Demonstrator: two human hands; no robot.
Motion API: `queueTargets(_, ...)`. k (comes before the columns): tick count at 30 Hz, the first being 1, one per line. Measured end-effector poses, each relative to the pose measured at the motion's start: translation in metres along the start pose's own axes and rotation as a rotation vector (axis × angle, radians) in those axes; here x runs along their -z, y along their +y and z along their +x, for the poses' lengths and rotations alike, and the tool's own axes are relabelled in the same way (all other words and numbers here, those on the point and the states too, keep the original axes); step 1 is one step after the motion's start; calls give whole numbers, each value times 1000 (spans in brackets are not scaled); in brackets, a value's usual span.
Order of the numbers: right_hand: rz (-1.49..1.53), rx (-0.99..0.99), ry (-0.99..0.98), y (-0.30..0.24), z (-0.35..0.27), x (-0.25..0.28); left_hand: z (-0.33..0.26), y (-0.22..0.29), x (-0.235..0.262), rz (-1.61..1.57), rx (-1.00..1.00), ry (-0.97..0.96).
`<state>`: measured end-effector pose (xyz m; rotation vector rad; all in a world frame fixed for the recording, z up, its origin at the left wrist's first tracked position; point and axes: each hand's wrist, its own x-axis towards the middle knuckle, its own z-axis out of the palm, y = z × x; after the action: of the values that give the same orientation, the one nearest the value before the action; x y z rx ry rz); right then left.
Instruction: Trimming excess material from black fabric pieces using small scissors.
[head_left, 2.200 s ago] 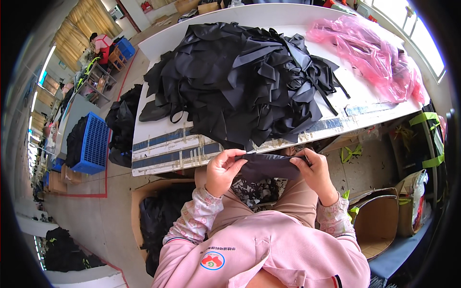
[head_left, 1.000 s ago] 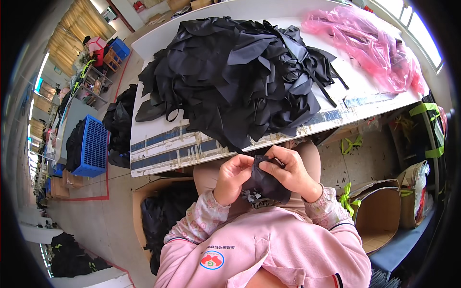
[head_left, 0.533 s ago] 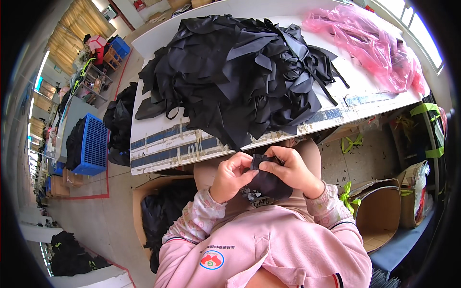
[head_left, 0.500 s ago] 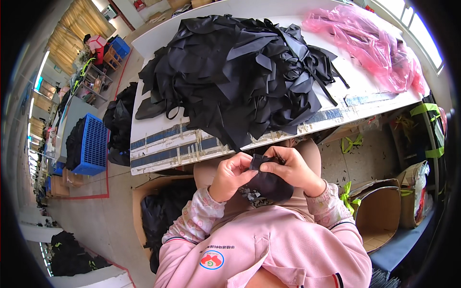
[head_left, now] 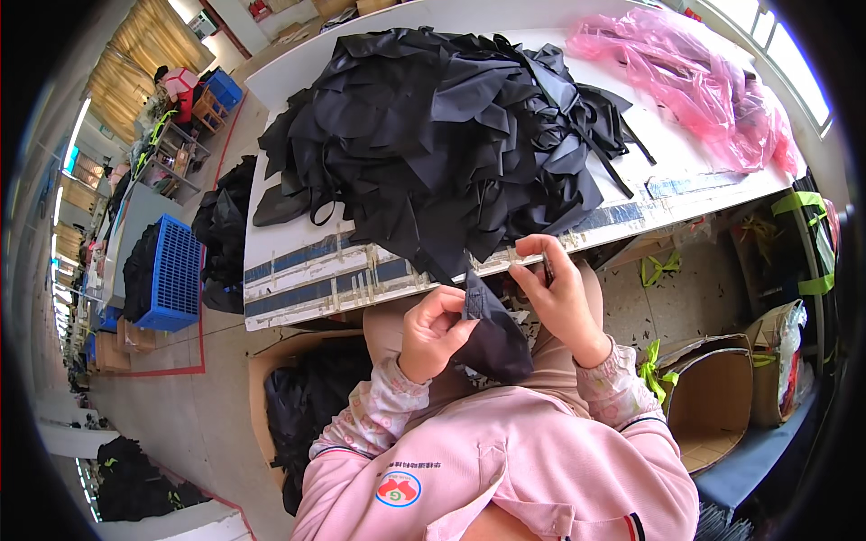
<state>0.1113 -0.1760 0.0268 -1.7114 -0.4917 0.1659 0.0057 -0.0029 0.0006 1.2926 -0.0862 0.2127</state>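
Sat at the edge of a white table with both forearms bent up from the lap, left hand curled shut, thumb and fingertips pinching the upper edge of a small black fabric piece that hung down over the lap between the two hands. Held the right hand just beside it, wrist cocked and fingers half closed around a thin dark tool, too small to identify, its palm side against the fabric. Worked just below a big heap of black fabric on the table, with pink plastic bags far right and a cardboard box of more black cloth by the left knee.
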Motion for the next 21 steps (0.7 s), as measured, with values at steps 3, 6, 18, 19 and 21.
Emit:
queueTargets(3,-47,157,-5,-20,-6,-9,-2,-5,-7,252,-116,69)
queueTargets(6,-223,325,-3,-22,-10,-23,2,-10,-12,561,-262,40)
queueTargets(18,106,-85,-447,1,-40,-11,0,-13,-2,112,-197,291)
queueTargets(19,108,-84,-446,-1,-40,-11,0,-13,-2,117,-219,290)
queueTargets(21,272,-360,-484,-9,-39,-12,0,-13,-3,124,-241,286)
